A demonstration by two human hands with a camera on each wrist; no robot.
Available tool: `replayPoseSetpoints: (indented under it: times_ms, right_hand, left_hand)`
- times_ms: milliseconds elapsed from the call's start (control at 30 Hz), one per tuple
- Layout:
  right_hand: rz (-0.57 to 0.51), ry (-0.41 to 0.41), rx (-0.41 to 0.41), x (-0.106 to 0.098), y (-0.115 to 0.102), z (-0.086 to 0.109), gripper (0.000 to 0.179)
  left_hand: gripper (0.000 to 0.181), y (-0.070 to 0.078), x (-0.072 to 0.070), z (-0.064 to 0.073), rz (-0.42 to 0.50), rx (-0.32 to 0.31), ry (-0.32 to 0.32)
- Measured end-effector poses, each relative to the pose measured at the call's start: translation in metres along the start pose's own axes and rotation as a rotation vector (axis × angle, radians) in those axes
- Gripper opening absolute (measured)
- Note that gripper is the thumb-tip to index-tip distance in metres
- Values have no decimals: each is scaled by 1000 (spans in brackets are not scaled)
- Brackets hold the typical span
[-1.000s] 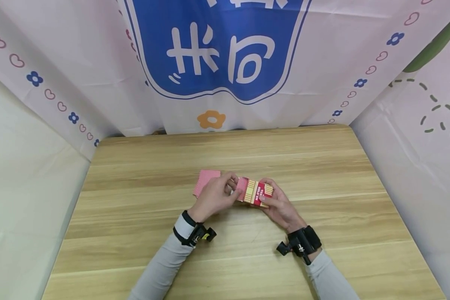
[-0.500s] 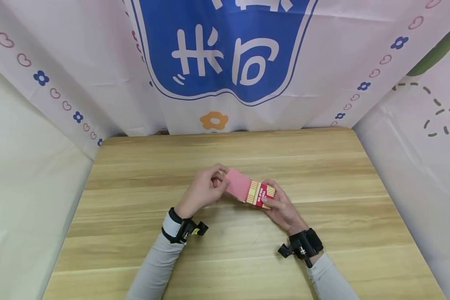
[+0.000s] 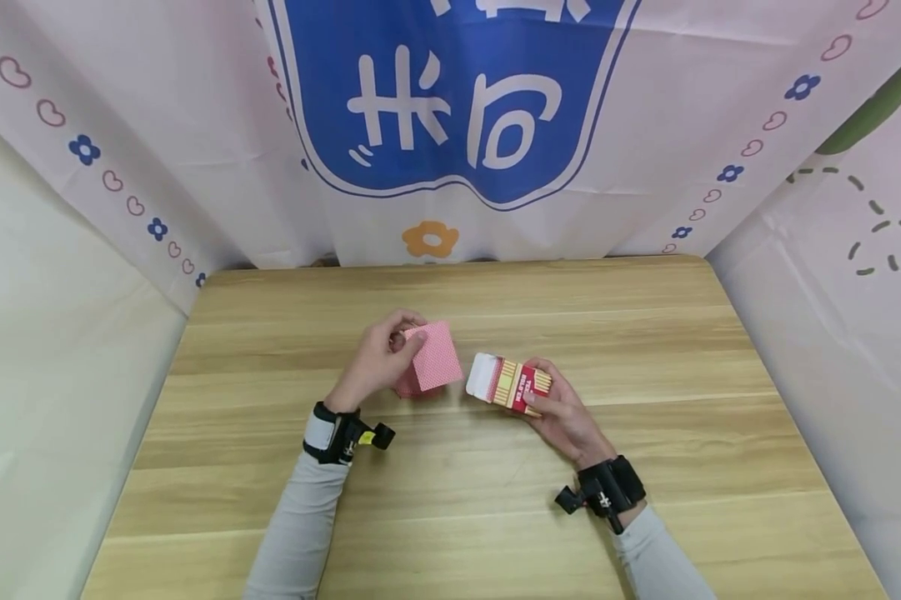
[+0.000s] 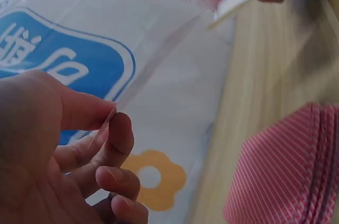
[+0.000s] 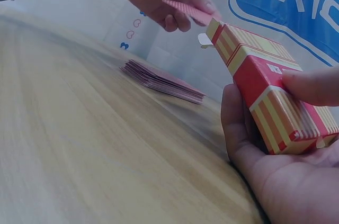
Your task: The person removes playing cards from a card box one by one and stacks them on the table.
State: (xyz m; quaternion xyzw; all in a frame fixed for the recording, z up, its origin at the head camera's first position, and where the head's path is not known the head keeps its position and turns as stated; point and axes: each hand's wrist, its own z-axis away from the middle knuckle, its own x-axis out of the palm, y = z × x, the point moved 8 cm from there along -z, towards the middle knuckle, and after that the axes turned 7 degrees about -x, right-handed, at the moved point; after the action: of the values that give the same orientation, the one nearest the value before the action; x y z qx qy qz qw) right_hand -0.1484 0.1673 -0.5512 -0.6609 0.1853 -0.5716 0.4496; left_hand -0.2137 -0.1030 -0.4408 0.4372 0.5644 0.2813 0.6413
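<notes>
Thumb and fingers of my left hand (image 3: 375, 358) pinch a playing card (image 3: 438, 358) with a red-and-white patterned back. The left wrist view shows this card nearly edge-on and blurred, so I cannot tell whether it is only one. Below it a stack of cards (image 5: 161, 83) lies on the wooden table, partly hidden in the head view. My right hand (image 3: 566, 421) grips a red-and-yellow striped card box (image 5: 259, 81) above the table, thumb on its printed face. The box's white flap (image 3: 483, 375) points left toward the card, and a pink patterned edge shows at its mouth.
The wooden table (image 3: 450, 517) reaches back to a white printed cloth (image 3: 255, 192) with a blue emblem. Pale cloth walls stand along the left (image 3: 67, 358) and right sides. A black camera strap (image 3: 333, 433) is on each wrist.
My left hand has drawn the card out of the box, moving it left until it is over the stack. The right hand and box have stayed nearly in place.
</notes>
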Motion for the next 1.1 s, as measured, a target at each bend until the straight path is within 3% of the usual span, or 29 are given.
replayPoseSetpoints:
  times_ms: [333, 533, 800, 1100]
  right_hand:
    - [0, -7, 5, 0, -2, -1, 50]
    - [-7, -9, 7, 0, -1, 0, 50]
    - [-9, 3, 9, -1, 0, 1, 51]
    - [2, -12, 3, -2, 1, 1, 53]
  left_hand:
    - [20, -49, 1, -14, 2, -125, 28]
    - [22, -67, 7, -17, -25, -175, 22]
    - [22, -73, 17, -19, -185, -159, 54]
    - [23, -72, 24, -17, -263, -197, 67]
